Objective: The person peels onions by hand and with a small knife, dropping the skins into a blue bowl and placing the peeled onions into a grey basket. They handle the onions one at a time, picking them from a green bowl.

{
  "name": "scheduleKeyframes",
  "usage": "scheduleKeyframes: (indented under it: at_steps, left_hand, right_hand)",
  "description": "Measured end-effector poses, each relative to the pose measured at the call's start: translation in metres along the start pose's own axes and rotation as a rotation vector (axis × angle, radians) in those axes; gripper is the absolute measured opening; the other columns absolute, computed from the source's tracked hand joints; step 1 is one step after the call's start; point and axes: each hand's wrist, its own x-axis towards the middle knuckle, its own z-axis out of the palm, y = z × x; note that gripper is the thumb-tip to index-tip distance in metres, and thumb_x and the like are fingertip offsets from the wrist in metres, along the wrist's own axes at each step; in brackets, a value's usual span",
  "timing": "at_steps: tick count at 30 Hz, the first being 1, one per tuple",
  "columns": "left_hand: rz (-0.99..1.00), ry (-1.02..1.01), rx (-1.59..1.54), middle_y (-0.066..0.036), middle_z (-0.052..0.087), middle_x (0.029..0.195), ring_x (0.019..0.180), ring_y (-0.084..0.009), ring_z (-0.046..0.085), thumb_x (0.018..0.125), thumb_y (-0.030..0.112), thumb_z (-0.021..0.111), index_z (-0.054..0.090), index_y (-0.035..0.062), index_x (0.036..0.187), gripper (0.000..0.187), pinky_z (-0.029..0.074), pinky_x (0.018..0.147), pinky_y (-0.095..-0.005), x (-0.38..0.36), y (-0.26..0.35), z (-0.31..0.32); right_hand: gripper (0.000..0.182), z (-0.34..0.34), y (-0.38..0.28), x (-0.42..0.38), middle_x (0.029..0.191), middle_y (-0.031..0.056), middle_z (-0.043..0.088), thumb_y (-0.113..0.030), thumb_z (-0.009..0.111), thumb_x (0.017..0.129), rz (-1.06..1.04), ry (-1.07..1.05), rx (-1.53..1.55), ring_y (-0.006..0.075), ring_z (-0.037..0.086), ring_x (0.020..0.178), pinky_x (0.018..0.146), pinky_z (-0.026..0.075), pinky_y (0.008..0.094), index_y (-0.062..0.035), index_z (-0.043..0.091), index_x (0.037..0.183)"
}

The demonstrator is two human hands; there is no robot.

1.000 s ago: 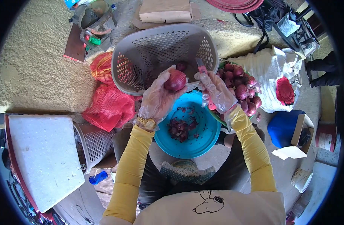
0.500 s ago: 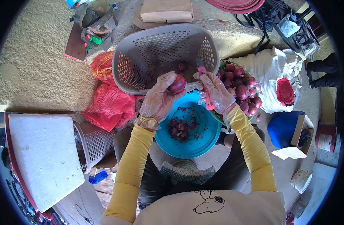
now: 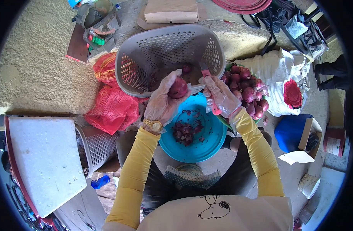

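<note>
A red onion (image 3: 178,88) rests in my gloved left hand (image 3: 163,98), the fingers curled around it above the near rim of the grey perforated basket (image 3: 126,90). My right hand (image 3: 223,93), also in a clear glove, grips a pink-handled knife (image 3: 205,72) with its blade pointing up and away. Below both hands sits a blue basin (image 3: 217,134) holding dark purple onion skins and scraps (image 3: 184,133). One onion (image 3: 187,68) lies at the bottom of the basket. Just right of my right hand is a heap of red onions (image 3: 247,90).
A red mesh sack (image 3: 113,109) lies left of the basket. At the right are a white sack (image 3: 276,73), a blue container (image 3: 292,133) and another person's legs (image 3: 332,73). A white board (image 3: 45,161) stands over a second basket (image 3: 101,148) at the left.
The onion in my left hand has shifted slightly left and turned. The knife has tilted and dropped a little in my right hand. Everything around them looks the same.
</note>
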Motion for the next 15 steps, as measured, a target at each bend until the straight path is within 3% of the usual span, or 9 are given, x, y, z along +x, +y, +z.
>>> scheduleKeyframes:
  at_steps: [2, 5, 7, 8, 10, 11, 15]
  left_hand:
    - [0.016, -0.014, -0.019, -0.018, 0.057, 0.135, 0.127, -0.0339, 0.056, 0.101, 0.019, 0.069, 0.057, 0.0013, 0.135, 0.040, 0.053, 0.107, -0.0582, 0.003, 0.003, -0.001]
    - [-0.082, -0.051, -0.148, -0.013, 0.058, 0.130, 0.120, -0.0283, 0.058, 0.099, 0.019, 0.071, 0.055, 0.0061, 0.139, 0.045, 0.056, 0.102, -0.0512, 0.004, 0.008, -0.005]
    - [-0.089, -0.160, -0.104, -0.013, 0.057, 0.131, 0.120, -0.0282, 0.058, 0.099, 0.019, 0.070, 0.052, 0.0050, 0.140, 0.047, 0.055, 0.103, -0.0492, -0.002, 0.011, -0.005]
    - [-0.086, -0.164, -0.105, -0.013, 0.057, 0.131, 0.120, -0.0282, 0.058, 0.099, 0.019, 0.070, 0.052, 0.0050, 0.140, 0.047, 0.055, 0.103, -0.0492, -0.005, 0.012, -0.004]
    - [-0.047, -0.233, 0.042, -0.017, 0.057, 0.134, 0.127, -0.0312, 0.057, 0.096, 0.014, 0.072, 0.044, -0.0019, 0.146, 0.059, 0.046, 0.114, -0.0542, -0.010, 0.012, -0.003]
    - [-0.046, -0.235, 0.043, -0.017, 0.057, 0.134, 0.127, -0.0312, 0.057, 0.096, 0.014, 0.072, 0.044, -0.0019, 0.146, 0.059, 0.046, 0.114, -0.0542, -0.012, 0.012, -0.004]
    - [-0.039, -0.295, 0.092, -0.017, 0.056, 0.134, 0.127, -0.0308, 0.057, 0.089, 0.002, 0.074, 0.043, 0.0023, 0.150, 0.069, 0.045, 0.116, -0.0508, -0.018, 0.018, -0.009]
  right_hand:
    - [0.039, 0.000, 0.001, -0.003, 0.091, -0.0033, 0.054, -0.040, 0.056, 0.110, 0.014, -0.016, -0.005, 0.0046, 0.049, 0.075, 0.062, 0.043, 0.0197, -0.0077, 0.056, 0.132]
    - [0.042, 0.007, -0.006, -0.022, 0.098, -0.0021, 0.058, -0.040, 0.061, 0.107, 0.060, -0.060, -0.009, 0.0068, 0.056, 0.084, 0.072, 0.050, 0.0234, -0.0064, 0.055, 0.132]
    - [0.045, 0.011, -0.006, -0.034, 0.108, 0.0028, 0.055, -0.027, 0.060, 0.108, -0.014, -0.148, 0.062, 0.0117, 0.058, 0.091, 0.086, 0.060, 0.0349, -0.0056, 0.044, 0.144]
    - [0.045, 0.018, -0.006, -0.043, 0.108, 0.0028, 0.055, -0.027, 0.060, 0.108, -0.017, -0.148, 0.058, 0.0117, 0.058, 0.091, 0.086, 0.060, 0.0349, -0.0056, 0.044, 0.144]
    - [0.059, 0.038, -0.012, -0.063, 0.125, 0.0073, 0.053, -0.021, 0.058, 0.109, -0.017, -0.086, 0.330, 0.0159, 0.058, 0.104, 0.093, 0.058, 0.0408, -0.0065, 0.030, 0.158]
    - [0.067, 0.040, -0.012, -0.070, 0.134, 0.0076, 0.050, -0.018, 0.054, 0.109, -0.011, -0.113, 0.357, 0.0167, 0.056, 0.106, 0.090, 0.058, 0.0399, -0.0125, 0.018, 0.166]
    - [0.065, 0.037, -0.003, -0.100, 0.131, 0.0045, 0.052, -0.016, 0.053, 0.110, -0.008, -0.104, 0.486, 0.0155, 0.055, 0.104, 0.080, 0.053, 0.0313, -0.0197, 0.021, 0.166]
